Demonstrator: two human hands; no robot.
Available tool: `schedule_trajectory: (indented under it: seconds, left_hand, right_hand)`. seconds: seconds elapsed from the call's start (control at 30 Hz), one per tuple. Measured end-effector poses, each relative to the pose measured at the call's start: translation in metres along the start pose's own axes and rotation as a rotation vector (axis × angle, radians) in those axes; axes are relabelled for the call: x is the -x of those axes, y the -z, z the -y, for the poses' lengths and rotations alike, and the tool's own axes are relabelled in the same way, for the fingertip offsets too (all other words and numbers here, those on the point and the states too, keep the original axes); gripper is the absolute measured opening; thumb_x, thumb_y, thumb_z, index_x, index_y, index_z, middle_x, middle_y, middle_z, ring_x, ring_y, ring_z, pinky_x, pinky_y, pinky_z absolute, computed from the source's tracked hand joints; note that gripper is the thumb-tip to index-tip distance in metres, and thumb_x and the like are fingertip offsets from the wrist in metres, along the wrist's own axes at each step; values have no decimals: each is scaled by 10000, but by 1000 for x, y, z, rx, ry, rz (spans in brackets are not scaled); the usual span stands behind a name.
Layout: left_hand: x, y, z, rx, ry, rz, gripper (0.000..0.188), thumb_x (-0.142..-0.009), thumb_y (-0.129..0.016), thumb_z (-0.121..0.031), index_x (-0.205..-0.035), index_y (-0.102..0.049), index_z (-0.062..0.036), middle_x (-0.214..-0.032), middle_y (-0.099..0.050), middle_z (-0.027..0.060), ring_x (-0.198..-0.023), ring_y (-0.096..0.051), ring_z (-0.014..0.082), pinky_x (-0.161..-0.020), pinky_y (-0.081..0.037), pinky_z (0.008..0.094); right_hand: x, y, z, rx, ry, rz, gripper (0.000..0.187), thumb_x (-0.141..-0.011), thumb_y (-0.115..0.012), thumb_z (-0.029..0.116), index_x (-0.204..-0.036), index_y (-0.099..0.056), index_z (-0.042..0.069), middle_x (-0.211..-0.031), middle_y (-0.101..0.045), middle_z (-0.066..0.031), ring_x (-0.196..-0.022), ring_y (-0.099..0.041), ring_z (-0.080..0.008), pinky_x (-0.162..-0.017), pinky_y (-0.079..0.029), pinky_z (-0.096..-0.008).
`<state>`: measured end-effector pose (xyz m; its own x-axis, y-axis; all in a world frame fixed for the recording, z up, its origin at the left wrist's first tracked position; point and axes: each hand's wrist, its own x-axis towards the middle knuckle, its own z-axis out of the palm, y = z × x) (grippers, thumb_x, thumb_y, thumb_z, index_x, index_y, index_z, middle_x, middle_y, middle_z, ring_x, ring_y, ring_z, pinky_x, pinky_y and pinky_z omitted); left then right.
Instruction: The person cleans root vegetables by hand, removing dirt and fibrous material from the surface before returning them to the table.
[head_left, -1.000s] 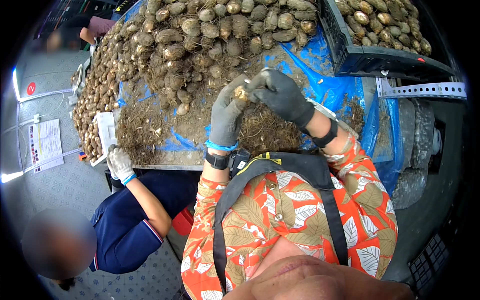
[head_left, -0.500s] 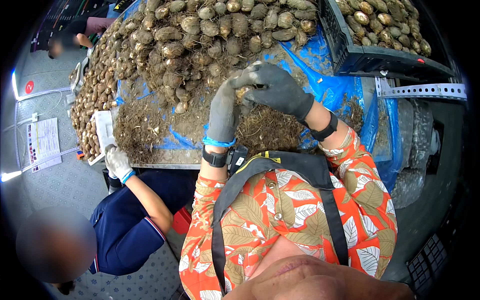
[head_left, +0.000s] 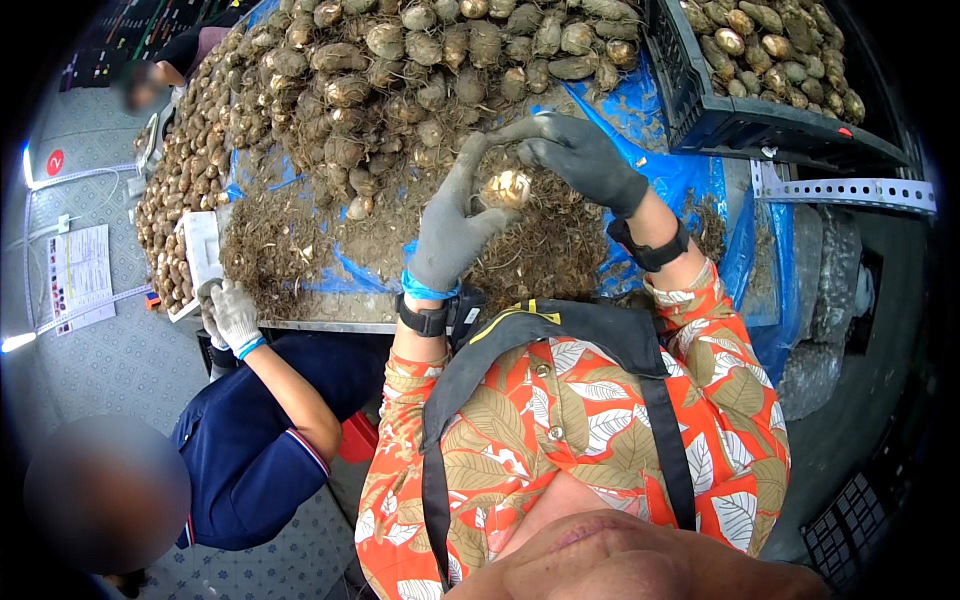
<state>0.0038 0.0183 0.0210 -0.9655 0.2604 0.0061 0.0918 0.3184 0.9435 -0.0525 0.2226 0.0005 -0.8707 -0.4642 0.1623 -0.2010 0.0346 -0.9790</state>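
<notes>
Between my two grey-gloved hands is a taro corm, its pale cut faces showing above the loose root fibres. My left hand is at its left with fingers stretched away and thumb spread out beside its lower edge; whether the thumb touches it I cannot tell. From the right, my right hand reaches over it, fingers straight and thumb apart, with a gap between thumb and corm. The fingertips of both hands come close together above it. Just beyond lies a big heap of hairy, soil-covered taro.
A black crate full of taro stands at far right beside a perforated white metal strip. Blue plastic sheeting and root debris cover the table. At left, a co-worker's gloved hand is near a white tray.
My hands have spread apart from their closed grip, and the taro corm between them now shows plainly. My right hand has shifted slightly right, and my left thumb has swung outward.
</notes>
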Motion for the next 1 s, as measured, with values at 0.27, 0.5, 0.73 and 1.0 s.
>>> schedule_trajectory:
  seconds: [0.27, 0.5, 0.73, 1.0]
  left_hand:
    - [3, -5, -10, 106, 281, -74, 560, -838, -582, -51, -1381, -448, -12, -1026, -633, 41, -883, -566, 98, -793, -470, 250]
    - [4, 12, -31, -285, 315, 332, 448, -794, -665, -73, -1232, -592, -16, -887, -635, 13, -784, -544, 94, -716, -468, 245]
    - [6, 14, -2, 301, 329, 142, 478, -821, -697, -172, -1226, -537, 26, -984, -658, 39, -836, -604, 80, -663, -489, 223]
    - [4, -4, 18, 555, 123, -218, 568, -818, -685, -181, -1281, -457, 57, -1104, -610, 111, -878, -626, 142, -714, -524, 244]
  right_hand:
    - [10, -31, 9, 152, 286, -266, 218, -795, -626, 231, -938, -711, 89, -1024, -656, -116, -999, -584, -303, -893, -446, -396]
    - [-22, -25, 0, 450, 71, 171, 239, -821, -603, 298, -934, -652, 93, -927, -621, -135, -870, -588, -316, -768, -470, -402]
    - [-18, -3, 19, 370, 426, 124, 381, -847, -561, 199, -1225, -599, 173, -1129, -619, -113, -985, -602, -291, -838, -482, -389]
    - [3, -44, -5, -180, -27, 7, 450, -773, -605, 198, -1206, -611, 75, -1139, -630, -153, -1023, -611, -243, -887, -471, -347]
